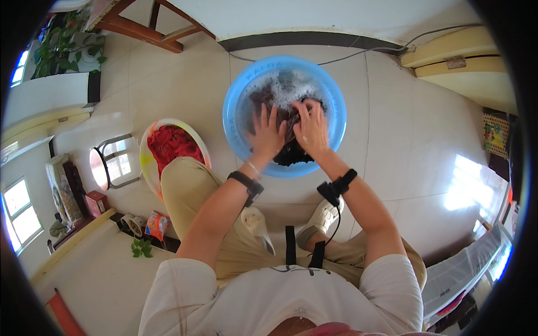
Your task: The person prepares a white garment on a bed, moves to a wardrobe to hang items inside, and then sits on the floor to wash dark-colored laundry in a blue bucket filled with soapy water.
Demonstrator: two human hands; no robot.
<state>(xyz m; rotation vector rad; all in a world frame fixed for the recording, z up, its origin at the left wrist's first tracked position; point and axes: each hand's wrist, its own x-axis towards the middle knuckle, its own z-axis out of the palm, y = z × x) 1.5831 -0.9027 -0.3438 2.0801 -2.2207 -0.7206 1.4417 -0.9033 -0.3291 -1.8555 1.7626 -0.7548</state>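
Observation:
A round blue plastic basin [230, 108] stands on the tiled floor in front of me, holding soapy water with white suds [290, 88]. Dark wet cloth [294, 153] lies in the water. On the basin's left side my left hand [268, 133], slightly blurred, rests with spread fingers on the cloth. My right hand [312, 126] is beside it to the right, fingers bent over the dark cloth; whether they pinch any of it cannot be told. The fingertips are partly hidden by suds and fabric.
Left of the blue basin, a pale basin [145, 168] holds red cloth [172, 143], close to my knee. A round-topped metal stool [99, 169] is farther left. Wooden furniture legs [143, 31] stand at the upper left. A grey cable [357, 53] runs along the wall behind the basin.

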